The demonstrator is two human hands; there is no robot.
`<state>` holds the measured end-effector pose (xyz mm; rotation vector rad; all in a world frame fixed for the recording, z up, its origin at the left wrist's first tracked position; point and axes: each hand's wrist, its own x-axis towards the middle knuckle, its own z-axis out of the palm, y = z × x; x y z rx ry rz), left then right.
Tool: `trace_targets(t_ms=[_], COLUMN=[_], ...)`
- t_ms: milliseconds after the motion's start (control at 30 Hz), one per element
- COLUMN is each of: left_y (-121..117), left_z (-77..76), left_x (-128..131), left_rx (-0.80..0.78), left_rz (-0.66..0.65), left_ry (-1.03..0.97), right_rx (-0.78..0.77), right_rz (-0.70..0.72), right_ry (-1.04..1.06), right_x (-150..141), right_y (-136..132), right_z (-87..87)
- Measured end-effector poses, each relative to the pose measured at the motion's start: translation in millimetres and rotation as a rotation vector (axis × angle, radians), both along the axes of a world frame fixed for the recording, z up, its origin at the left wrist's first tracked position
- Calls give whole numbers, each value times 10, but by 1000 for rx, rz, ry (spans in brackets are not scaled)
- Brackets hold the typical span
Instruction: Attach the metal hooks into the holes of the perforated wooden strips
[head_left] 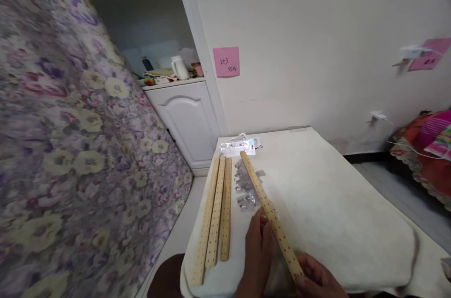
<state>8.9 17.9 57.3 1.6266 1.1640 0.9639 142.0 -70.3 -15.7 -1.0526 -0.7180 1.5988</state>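
A long, light wooden strip (269,211) with rows of small holes slants over the table. My right hand (315,277) grips its near end, thumb on the wood. Around the strip's left edge, near the middle, the fingers of my left hand (259,241) are closed; a small pale bit shows at their tips, too small to name. To the left lie three similar pieces: an outer strip (204,227), a middle strip (216,216) and a shorter strip (226,209). Small clear plastic bags (246,202) with metal pieces inside lie partly behind the held strip.
The table (338,204) has a pale cover and stands against the wall. Clear packaging (237,147) lies at its far edge. A floral curtain (105,148) hangs on the left, beside a white cabinet (190,119). Colourful fabric (426,148) is at the right.
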Motion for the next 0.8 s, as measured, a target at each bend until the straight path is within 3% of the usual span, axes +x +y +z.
trace_targets(t_ms=[100, 233, 367, 600, 800], left_y=[36, 120, 192, 423, 508], left_z=[-32, -191, -283, -333, -541], left_x=[-167, -404, -677, -1122, -1205], left_rx=[-96, -36, -49, 75, 270], left_rz=[132, 308, 357, 329, 388], left_ry=[93, 273, 354, 506, 642], right_rx=[70, 159, 168, 131, 185], right_rz=[31, 66, 151, 114, 176], right_ry=[44, 23, -138, -342, -468], right_x=[-349, -823, -1133, -1049, -971], right_y=[267, 522, 617, 605, 625], right_z=[-44, -115, -194, -314, -333])
